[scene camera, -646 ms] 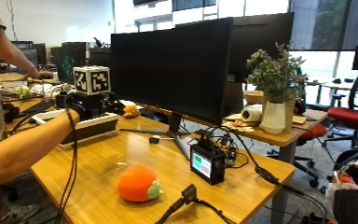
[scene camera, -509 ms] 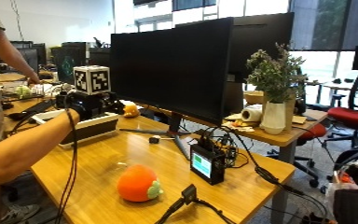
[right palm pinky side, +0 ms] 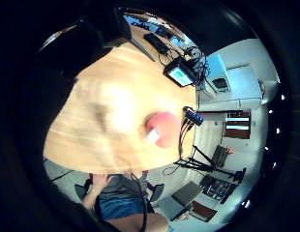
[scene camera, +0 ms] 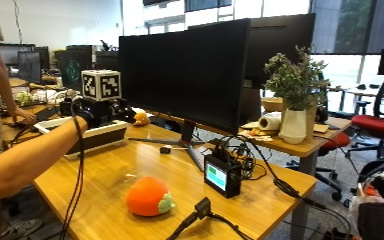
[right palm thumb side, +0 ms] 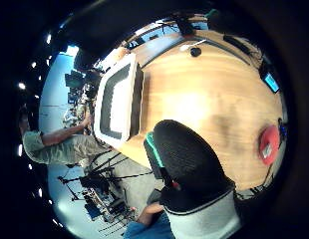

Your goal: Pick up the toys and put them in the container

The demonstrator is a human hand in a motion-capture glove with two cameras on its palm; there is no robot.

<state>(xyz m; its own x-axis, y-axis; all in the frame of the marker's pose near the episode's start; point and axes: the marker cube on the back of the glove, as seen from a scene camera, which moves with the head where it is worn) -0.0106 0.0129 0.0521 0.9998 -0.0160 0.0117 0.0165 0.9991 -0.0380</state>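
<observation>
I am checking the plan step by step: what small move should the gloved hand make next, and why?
Probably move the right hand from over the container toward the orange toy. The toy lies alone on the table, well apart from the container.

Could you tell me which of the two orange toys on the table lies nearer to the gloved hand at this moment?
The small orange toy beside the white container, behind the gloved right hand. The big round orange plush lies much farther off, near the table's front edge.
</observation>
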